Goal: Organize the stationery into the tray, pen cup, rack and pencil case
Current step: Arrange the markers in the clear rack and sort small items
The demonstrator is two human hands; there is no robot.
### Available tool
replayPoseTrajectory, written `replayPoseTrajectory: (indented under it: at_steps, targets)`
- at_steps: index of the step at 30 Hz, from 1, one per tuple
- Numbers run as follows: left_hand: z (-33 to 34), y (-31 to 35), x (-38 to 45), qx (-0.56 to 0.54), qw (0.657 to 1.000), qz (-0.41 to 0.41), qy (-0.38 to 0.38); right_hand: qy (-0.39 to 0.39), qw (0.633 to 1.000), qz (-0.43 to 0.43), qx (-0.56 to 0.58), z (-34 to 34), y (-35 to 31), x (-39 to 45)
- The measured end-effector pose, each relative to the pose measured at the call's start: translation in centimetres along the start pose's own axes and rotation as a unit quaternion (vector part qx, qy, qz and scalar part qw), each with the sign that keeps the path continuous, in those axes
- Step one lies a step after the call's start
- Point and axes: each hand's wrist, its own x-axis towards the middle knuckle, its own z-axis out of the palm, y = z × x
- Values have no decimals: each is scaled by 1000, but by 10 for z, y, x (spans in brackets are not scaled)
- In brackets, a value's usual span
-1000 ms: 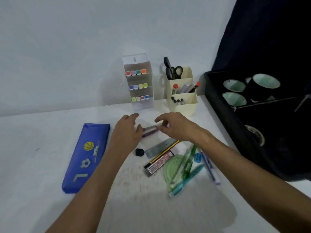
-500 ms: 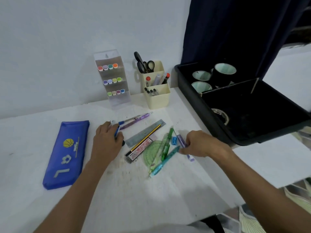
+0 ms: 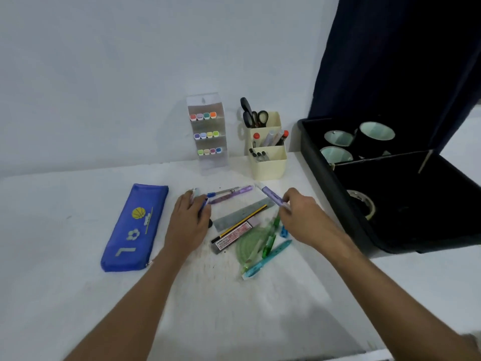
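The right hand (image 3: pixel 303 217) pinches one purple pen (image 3: pixel 273 196) in its fingers, lifted just above the white desk (image 3: pixel 78 295), while the left hand (image 3: pixel 188 222) curls its fingers around one blue pen (image 3: pixel 204 204). Between them lie one grey metal ruler (image 3: pixel 242 213), one black-and-yellow pencil (image 3: pixel 240 224) and one green protractor (image 3: pixel 250 246). Behind stand one clear rack (image 3: pixel 208 134) holding twelve markers in three rows of four, one cream pen cup (image 3: pixel 268 157) and, left, one blue zipped pencil case (image 3: pixel 134 227).
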Motion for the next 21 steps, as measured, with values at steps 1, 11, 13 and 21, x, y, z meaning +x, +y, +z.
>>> replayPoseTrajectory:
  at_steps: [1,11,13,21]
  targets:
    - [0,0,-1,-4,1000,-19,5,5,999,-24,28,1,-6,5]
    - [-1,4,-1,10,995,-99,11,137,965,-194,107,11,-61,99]
    - [-4,8,-1,9,994,-107,18,160,962,-203,84,13,-65,110]
    - [0,6,2,28,992,-118,32,144,958,-236,-76,25,-62,133]
